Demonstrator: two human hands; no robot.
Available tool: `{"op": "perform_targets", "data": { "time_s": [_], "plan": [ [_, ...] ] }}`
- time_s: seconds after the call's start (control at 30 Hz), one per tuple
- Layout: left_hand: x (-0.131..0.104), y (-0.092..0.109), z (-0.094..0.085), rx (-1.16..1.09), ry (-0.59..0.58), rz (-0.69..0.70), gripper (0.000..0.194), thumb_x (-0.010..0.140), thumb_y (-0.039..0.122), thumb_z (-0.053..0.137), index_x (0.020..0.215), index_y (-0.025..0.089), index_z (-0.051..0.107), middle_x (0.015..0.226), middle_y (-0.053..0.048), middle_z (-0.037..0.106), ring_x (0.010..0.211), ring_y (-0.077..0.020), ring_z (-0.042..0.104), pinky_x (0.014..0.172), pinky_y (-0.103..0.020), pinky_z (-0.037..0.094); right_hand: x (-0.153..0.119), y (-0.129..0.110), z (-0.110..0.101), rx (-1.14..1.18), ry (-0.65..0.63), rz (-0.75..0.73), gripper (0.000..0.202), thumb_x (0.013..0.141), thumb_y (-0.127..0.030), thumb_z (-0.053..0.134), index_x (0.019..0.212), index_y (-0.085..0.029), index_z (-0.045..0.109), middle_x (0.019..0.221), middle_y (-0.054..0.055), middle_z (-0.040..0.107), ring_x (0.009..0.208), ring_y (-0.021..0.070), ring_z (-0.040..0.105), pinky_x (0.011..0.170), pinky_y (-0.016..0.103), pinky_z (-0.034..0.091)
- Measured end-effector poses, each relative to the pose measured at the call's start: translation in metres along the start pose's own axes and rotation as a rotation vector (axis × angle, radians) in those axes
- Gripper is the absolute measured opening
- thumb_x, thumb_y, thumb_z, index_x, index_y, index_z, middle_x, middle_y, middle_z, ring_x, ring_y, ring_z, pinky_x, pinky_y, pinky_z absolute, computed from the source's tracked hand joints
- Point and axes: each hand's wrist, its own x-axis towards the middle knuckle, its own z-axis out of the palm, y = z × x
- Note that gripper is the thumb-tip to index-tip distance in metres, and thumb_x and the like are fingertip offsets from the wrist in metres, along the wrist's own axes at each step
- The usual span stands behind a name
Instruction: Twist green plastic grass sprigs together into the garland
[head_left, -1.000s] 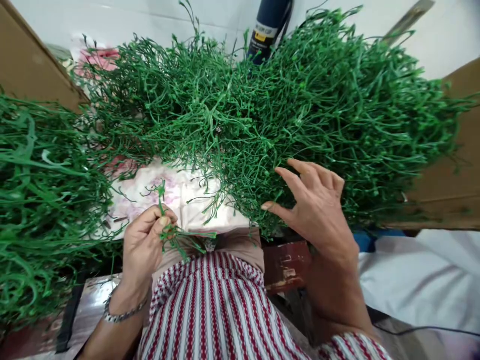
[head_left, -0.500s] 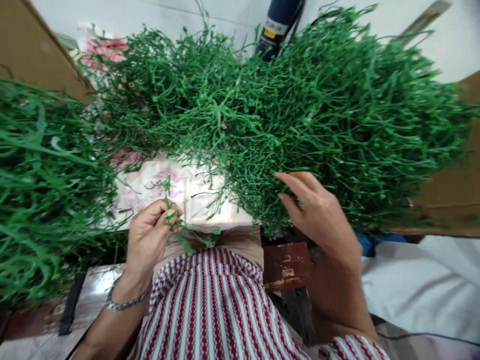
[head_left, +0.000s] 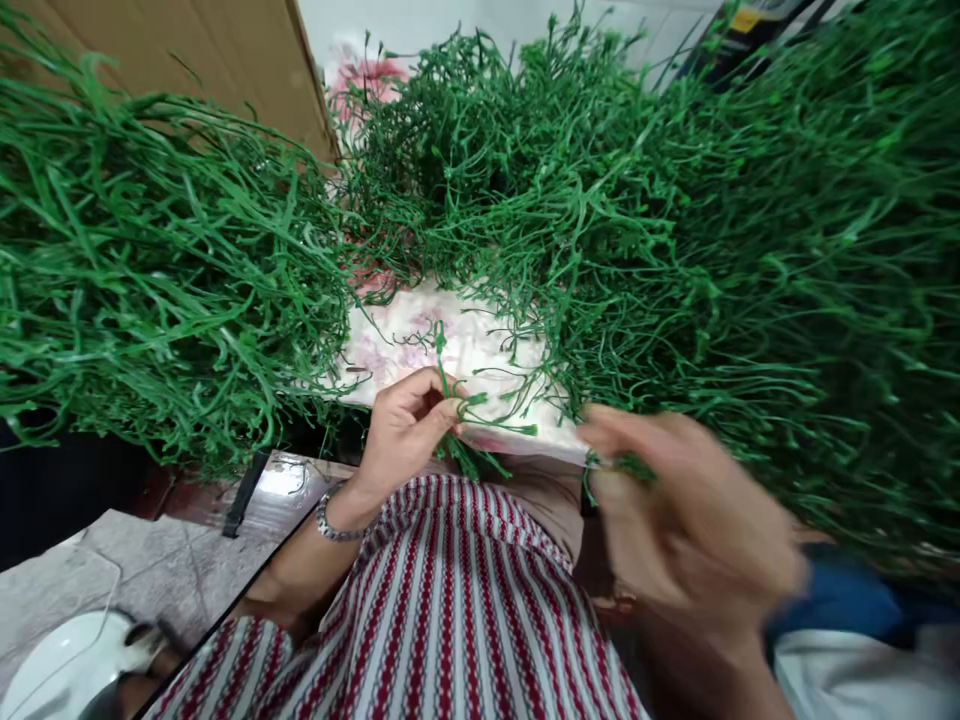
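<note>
Head view: your left hand (head_left: 409, 425) fingers pinch a few stems (head_left: 469, 405) beside the pile (head_left: 675, 250); right hand (head_left: 690, 520) blurred, grip unclear; most stems remain piled.

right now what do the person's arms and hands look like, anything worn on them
Both hands are bare, no gloves. The left hand has a silver metal link bracelet at the wrist, and the forearm below it is uncovered. The right hand is blurred; no ring or band can be made out on it. The garment at the body is striped dark red and white.

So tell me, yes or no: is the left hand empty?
No: the left hand pinches a small green sprig between its fingertips.
</note>
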Motion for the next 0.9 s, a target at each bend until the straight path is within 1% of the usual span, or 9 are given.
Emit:
{"op": "perform_targets", "data": {
  "time_s": [0.1,0.2,0.3,0.4,0.47,0.57,0.7,0.8,0.9],
  "plan": [
    [-0.005,0.005,0.003,0.125,0.026,0.128,0.007,0.076,0.02,0.064,0.072,0.016,0.06,0.072,0.0,0.057,0.061,-0.0083,0.053,0.055,-0.02,0.043,0.043,-0.012,0.046,0.085,-0.051,-0.04,0.028,0.085,-0.023,0.05,0.112,-0.016,0.056,0.098,0.009,0.063,0.091,0.0201,0.057,0.079,0.034,0.047],
    [-0.01,0.007,0.003,0.228,0.053,0.256,0.006,0.076,0.017,0.064,0.071,0.016,0.061,0.069,0.0,0.057,0.067,-0.0107,0.053,0.06,-0.022,0.042,0.064,-0.009,0.069,0.262,-0.219,0.028,0.027,0.09,-0.036,0.044,0.097,-0.015,0.059,0.088,0.007,0.063,0.083,0.017,0.057,0.075,0.031,0.045],
    [-0.014,0.006,0.002,0.316,0.071,0.349,0.004,0.076,0.013,0.063,0.075,0.017,0.062,0.069,0.0,0.058,0.068,-0.0115,0.053,0.062,-0.024,0.042,0.063,-0.001,0.075,0.528,-0.374,0.189,0.04,0.093,-0.045,0.032,0.087,-0.017,0.059,0.074,0.002,0.058,0.069,0.0119,0.054,0.063,0.025,0.042],
    [-0.016,0.004,0.001,0.412,0.092,0.461,0.008,0.075,0.01,0.062,0.079,0.017,0.063,0.069,0.0,0.059,0.067,-0.0114,0.054,0.061,-0.024,0.043,0.058,0.003,0.078,0.714,-0.42,0.314,0.047,0.092,-0.052,0.029,0.08,-0.016,0.056,0.069,0.0,0.051,0.063,0.0098,0.049,0.057,0.022,0.038],
    [-0.016,0.004,0.001,0.474,0.119,0.542,0.01,0.076,0.009,0.06,0.081,0.017,0.063,0.069,0.0,0.06,0.067,-0.0115,0.054,0.061,-0.024,0.043,0.056,0.002,0.082,0.775,-0.44,0.332,0.045,0.089,-0.054,0.034,0.081,-0.016,0.055,0.068,-0.001,0.05,0.061,0.0092,0.046,0.055,0.022,0.036],
    [-0.015,0.003,0.001,0.57,0.166,0.632,0.011,0.075,0.009,0.061,0.081,0.018,0.063,0.072,0.0,0.062,0.072,-0.0127,0.055,0.065,-0.026,0.044,0.054,0.001,0.091,0.795,-0.458,0.34,0.034,0.084,-0.05,0.051,0.091,-0.017,0.053,0.076,-0.001,0.052,0.066,0.0096,0.047,0.058,0.021,0.038],
    [-0.013,0.004,0.0,0.618,0.148,0.612,0.011,0.075,0.008,0.061,0.079,0.019,0.062,0.071,0.001,0.061,0.073,-0.0124,0.055,0.065,-0.026,0.045,0.049,0.003,0.099,0.837,-0.508,0.352,0.029,0.079,-0.04,0.061,0.096,-0.018,0.05,0.082,-0.001,0.053,0.072,0.0099,0.048,0.063,0.021,0.04],
    [-0.011,0.005,-0.002,0.577,0.1,0.553,0.01,0.076,0.009,0.06,0.079,0.018,0.063,0.07,0.0,0.061,0.073,-0.0127,0.055,0.065,-0.026,0.045,0.047,0.005,0.101,0.836,-0.514,0.369,0.017,0.084,-0.031,0.055,0.092,-0.018,0.05,0.077,-0.002,0.049,0.07,0.009,0.045,0.061,0.021,0.039],
    [-0.01,0.005,-0.004,0.616,0.116,0.567,0.008,0.076,0.012,0.06,0.078,0.018,0.064,0.069,0.0,0.061,0.073,-0.0138,0.055,0.066,-0.028,0.045,0.047,0.004,0.099,0.897,-0.496,0.402,0.014,0.087,-0.031,0.049,0.088,-0.017,0.051,0.071,-0.003,0.046,0.063,0.0081,0.042,0.058,0.02,0.037]
  ]
}}
